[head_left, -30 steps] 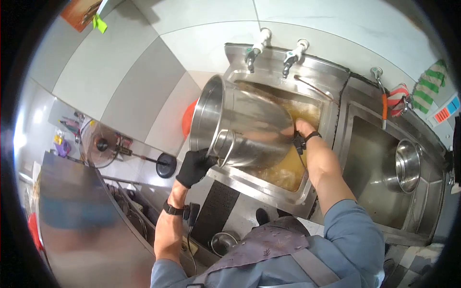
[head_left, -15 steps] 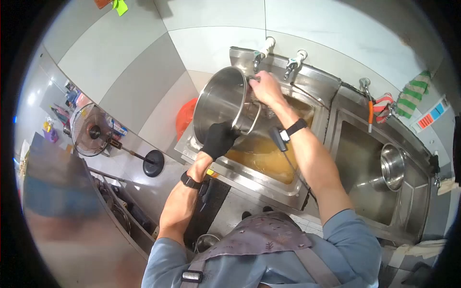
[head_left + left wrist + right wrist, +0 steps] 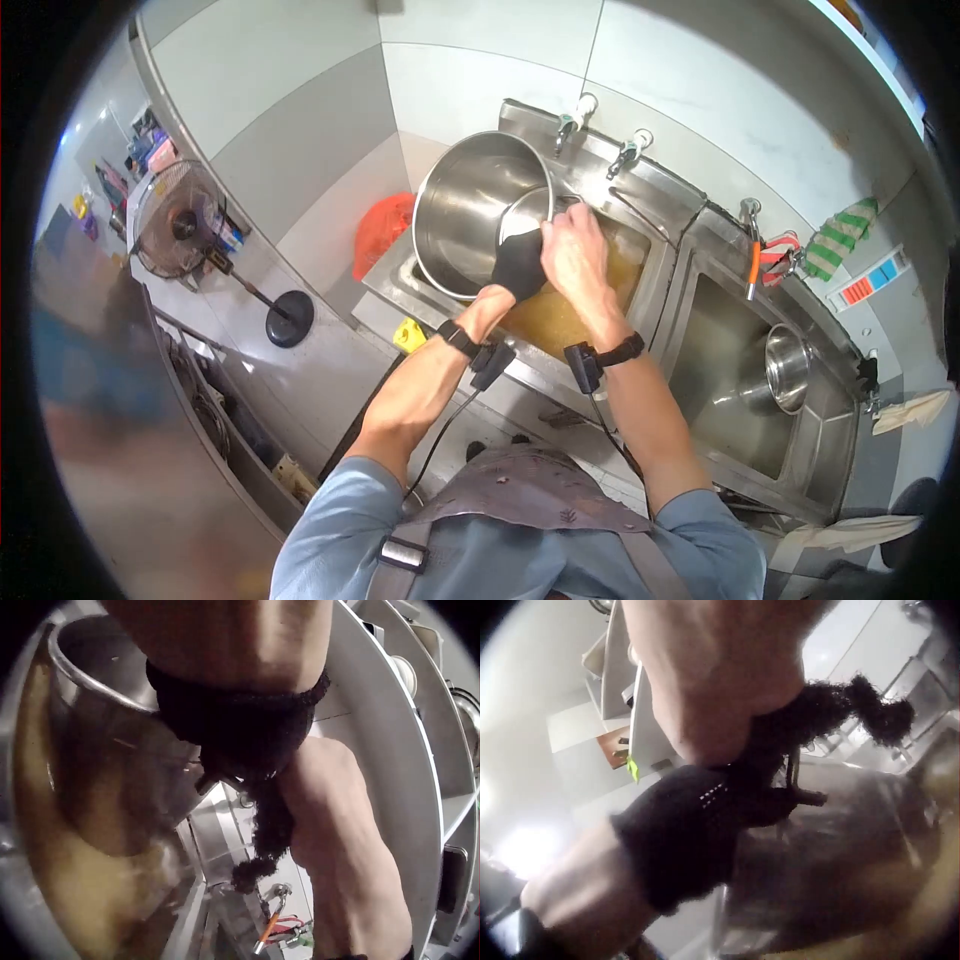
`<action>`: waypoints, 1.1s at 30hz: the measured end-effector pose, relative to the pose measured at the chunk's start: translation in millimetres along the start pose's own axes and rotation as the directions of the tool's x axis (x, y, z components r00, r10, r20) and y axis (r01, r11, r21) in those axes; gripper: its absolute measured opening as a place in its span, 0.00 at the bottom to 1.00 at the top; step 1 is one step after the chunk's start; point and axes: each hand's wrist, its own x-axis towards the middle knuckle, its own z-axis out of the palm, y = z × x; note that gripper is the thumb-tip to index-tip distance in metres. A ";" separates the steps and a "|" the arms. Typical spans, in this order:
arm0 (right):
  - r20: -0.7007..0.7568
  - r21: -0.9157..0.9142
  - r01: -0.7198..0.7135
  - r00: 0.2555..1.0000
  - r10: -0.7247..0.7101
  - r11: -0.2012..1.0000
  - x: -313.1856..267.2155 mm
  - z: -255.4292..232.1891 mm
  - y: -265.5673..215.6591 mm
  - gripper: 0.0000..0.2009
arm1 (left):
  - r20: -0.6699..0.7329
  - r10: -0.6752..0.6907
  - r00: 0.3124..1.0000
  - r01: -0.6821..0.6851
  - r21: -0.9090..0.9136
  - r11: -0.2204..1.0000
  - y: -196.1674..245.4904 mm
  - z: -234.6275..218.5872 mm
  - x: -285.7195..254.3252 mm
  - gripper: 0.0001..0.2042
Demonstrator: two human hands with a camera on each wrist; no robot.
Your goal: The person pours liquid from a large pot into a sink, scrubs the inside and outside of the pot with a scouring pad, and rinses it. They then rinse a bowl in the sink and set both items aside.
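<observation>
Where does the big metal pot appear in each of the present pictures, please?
Head view: the pot is just above and left of centre.
Left wrist view: the pot is at the left, mostly in the upper half.
Right wrist view: the pot is at the lower right.
Shared landmark: the black glove.

Your pot (image 3: 470, 205): tall, shiny steel, tilted in the sink (image 3: 545, 372) of yellowish liquid, open mouth upward. Your frizzy strip (image 3: 271, 825): black, twisted, dangling outside the pot.
</observation>
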 end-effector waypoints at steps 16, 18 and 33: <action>-0.146 0.257 -0.282 0.934 0.325 0.925 -81.2 -7.1 76.4 0.08 | -0.091 -0.157 0.983 0.144 -0.132 0.981 4.4 -3.3 -68.3 0.11; -0.021 0.172 -0.322 0.944 0.330 0.931 -85.8 -6.2 81.1 0.08 | -0.141 -0.129 0.982 0.110 -0.134 0.985 -17.2 6.3 -74.2 0.12; 0.067 -0.132 -0.487 0.865 0.497 0.864 -113.3 -6.2 206.9 0.13 | -0.002 -0.109 0.994 0.107 -0.200 0.974 -14.3 -36.5 -72.8 0.08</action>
